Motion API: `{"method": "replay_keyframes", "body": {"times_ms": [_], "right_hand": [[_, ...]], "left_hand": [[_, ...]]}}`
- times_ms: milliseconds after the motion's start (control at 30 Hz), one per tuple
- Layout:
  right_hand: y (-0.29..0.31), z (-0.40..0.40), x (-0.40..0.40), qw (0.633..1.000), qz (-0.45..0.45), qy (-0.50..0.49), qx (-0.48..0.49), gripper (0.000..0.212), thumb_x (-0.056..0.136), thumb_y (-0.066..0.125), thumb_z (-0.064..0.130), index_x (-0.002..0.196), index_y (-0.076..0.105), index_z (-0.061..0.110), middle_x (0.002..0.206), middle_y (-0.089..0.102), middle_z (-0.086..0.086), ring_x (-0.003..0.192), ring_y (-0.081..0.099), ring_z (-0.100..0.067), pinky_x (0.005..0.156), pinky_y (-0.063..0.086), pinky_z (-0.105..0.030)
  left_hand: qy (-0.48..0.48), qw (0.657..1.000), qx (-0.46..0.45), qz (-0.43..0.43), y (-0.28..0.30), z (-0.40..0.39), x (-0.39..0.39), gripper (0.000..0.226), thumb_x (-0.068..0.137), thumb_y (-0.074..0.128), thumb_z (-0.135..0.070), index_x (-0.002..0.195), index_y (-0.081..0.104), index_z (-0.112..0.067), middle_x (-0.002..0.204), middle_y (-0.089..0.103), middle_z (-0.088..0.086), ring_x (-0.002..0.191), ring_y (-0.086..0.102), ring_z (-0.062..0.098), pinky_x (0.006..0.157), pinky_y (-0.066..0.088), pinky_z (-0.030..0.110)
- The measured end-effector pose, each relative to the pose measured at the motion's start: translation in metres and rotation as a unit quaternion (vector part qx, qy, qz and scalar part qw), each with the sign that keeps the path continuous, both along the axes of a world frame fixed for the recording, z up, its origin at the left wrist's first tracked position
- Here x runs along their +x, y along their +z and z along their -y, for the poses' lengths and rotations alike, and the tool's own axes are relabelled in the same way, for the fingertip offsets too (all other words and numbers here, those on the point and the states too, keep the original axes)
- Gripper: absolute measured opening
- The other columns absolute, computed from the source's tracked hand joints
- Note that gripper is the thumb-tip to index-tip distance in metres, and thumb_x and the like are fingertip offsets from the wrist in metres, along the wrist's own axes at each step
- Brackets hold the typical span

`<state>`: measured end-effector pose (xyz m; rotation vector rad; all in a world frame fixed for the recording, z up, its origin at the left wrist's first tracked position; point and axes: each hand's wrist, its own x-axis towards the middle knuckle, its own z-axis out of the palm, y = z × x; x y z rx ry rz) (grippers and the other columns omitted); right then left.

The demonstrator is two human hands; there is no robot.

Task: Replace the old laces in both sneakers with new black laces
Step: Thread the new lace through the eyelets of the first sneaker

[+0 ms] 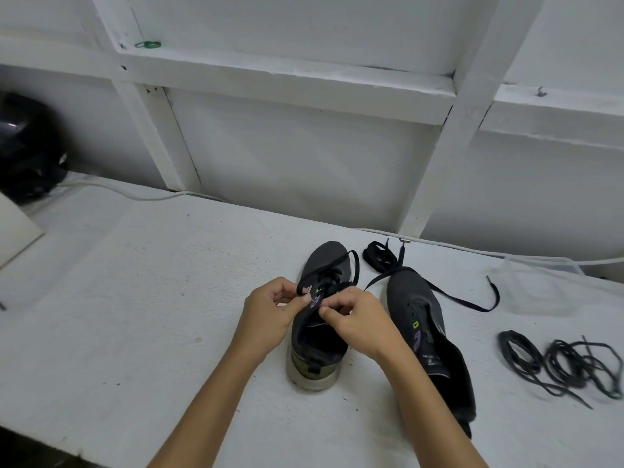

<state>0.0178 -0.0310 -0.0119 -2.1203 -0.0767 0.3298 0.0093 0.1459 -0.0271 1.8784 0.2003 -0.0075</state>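
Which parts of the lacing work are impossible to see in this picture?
Head view only:
- Upper eyelets of the left sneaker: covered by the left hand and right hand.
- Lace end in the right hand: hidden inside curled fingers.
- Right sneaker heel: behind the right forearm.
- Black object at far left: cut off by the edge.

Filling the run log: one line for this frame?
step: lacing left sneaker | left hand: pinches black lace | right hand: pinches lace | right sneaker: unlaced
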Motion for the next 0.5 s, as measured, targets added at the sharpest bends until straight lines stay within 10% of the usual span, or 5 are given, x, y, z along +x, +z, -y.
{"method": "replay_keyframes", "body": {"times_ms": [500], "right_hand": [[-0.0073, -0.0045, -0.001, 1.0, 0.006, -0.026, 0.007, 0.006, 0.089, 0.076, 0.029, 0.085, 0.08, 0.032, 0.095, 0.061, 0.011, 0.084, 0.061, -0.005, 0.074, 0.05, -0.019]], "left_hand": [[0.001, 0.999, -0.031, -0.023, -0.0062, -0.0013, -0.004, 0.005, 0.085, 0.078, -0.017, 0.087, 0.076, -0.021, 0.085, 0.076, -0.006, 0.087, 0.071, 0.01, 0.086, 0.057, 0.031]]}}
